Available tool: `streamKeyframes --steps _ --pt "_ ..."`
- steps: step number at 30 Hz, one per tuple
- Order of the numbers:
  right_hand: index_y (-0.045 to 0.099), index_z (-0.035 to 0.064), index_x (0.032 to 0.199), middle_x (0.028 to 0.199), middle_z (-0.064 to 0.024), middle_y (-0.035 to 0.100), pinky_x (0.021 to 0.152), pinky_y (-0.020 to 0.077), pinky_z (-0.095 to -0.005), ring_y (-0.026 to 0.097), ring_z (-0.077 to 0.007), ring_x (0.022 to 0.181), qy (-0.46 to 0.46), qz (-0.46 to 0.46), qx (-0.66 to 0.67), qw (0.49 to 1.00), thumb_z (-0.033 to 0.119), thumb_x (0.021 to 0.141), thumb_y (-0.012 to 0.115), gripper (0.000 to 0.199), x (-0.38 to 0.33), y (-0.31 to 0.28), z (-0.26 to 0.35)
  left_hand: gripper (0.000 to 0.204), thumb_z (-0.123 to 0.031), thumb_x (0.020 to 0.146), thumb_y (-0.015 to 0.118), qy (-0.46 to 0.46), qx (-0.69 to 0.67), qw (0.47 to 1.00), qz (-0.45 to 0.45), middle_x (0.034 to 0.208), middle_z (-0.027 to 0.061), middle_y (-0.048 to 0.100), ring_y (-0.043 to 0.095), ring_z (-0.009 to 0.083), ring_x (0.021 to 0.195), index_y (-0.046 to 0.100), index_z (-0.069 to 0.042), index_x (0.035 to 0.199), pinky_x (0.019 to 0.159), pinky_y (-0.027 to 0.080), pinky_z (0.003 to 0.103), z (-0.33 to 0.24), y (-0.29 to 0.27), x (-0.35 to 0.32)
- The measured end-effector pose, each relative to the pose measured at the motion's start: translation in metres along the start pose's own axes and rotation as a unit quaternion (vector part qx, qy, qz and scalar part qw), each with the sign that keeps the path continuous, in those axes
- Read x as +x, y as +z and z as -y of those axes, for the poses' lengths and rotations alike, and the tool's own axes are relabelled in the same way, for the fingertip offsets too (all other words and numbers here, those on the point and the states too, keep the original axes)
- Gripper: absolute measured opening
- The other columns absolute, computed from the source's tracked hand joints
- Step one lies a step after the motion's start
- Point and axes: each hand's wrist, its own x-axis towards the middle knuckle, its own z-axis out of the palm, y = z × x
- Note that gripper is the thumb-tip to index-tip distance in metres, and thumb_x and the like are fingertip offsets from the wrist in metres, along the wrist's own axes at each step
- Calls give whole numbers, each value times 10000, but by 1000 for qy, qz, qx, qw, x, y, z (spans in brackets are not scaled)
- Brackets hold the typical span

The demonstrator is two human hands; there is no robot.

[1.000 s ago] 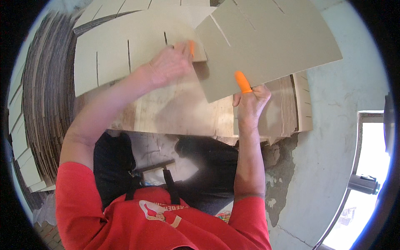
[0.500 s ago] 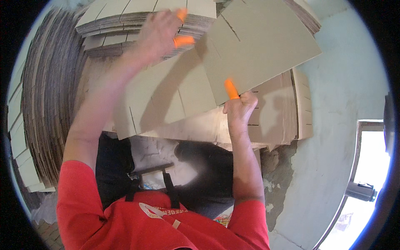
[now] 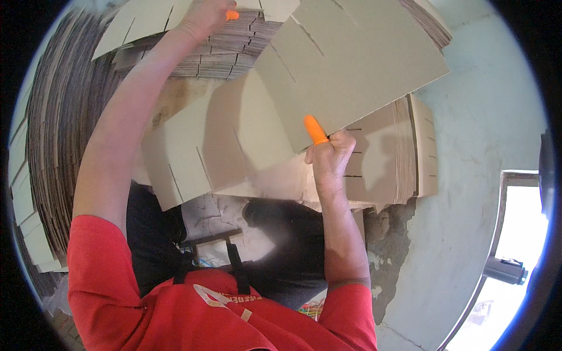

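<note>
My right hand (image 3: 332, 152), an orange cover on its thumb, grips the lower edge of a large grey cardboard sheet (image 3: 363, 64) with slits cut in it. That sheet is tilted. A second slitted cardboard sheet (image 3: 187, 149) extends from its lower left edge toward my lap; whether the two are joined I cannot tell. At the top, my left hand (image 3: 208, 16) is closed on the edge of a long slitted cardboard strip (image 3: 137, 26), lifted off a stack (image 3: 222, 52). An orange cover shows on one finger; the other fingertips are hidden.
A tall stack of cardboard (image 3: 64, 134) stands along the left. More slitted sheets (image 3: 377, 152) stand packed on the right, beside a pale wall (image 3: 468, 128) with a patch of bare plaster. A bright window opening (image 3: 521, 216) is at far right.
My left hand has moved up and left to the far stack and raised a strip there. The sheets at my right hand have shifted slightly left, the lower one swinging toward me.
</note>
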Motion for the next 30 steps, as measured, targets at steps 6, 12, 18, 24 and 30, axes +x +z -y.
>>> streamKeyframes --steps 6,12,18,24,30 --pt "609 -65 756 641 -106 588 352 362 -270 459 -82 435 -62 2 -53 997 -183 733 477 179 6 -12 -20 341 -81 822 593 211 46 968 -130 1123 112 605 616 275 1004 602 -39 1160 802 560 384 -37 -33 -7" --pt "463 -39 528 491 -45 462 371 362 -315 447 -103 457 -26 -20 -27 999 -182 684 572 238 6 -14 -7 404 -79 788 605 216 120 967 66 1061 162 569 621 251 925 547 97 1147 729 569 301 -87 -44 -31" --pt "600 -79 744 547 -72 548 355 399 -272 500 -117 404 14 -19 9 1000 -152 747 523 106 7 -7 13 377 -89 754 610 286 75 955 14 1074 195 593 637 233 847 598 117 1069 666 579 308 -121 -46 -59" --pt "576 -41 626 493 -76 531 359 384 -287 505 -112 413 -38 1 -90 995 -120 726 602 131 14 -26 -2 269 -97 652 642 327 95 939 -54 868 135 560 599 174 757 640 79 855 527 547 260 -151 -64 -81" --pt "513 -5 510 416 -70 486 335 368 -290 482 -111 356 -82 -11 -75 994 -155 630 586 205 19 -44 37 182 -104 617 644 369 97 922 -68 767 114 541 570 181 708 643 47 719 448 509 267 -149 -62 -94"
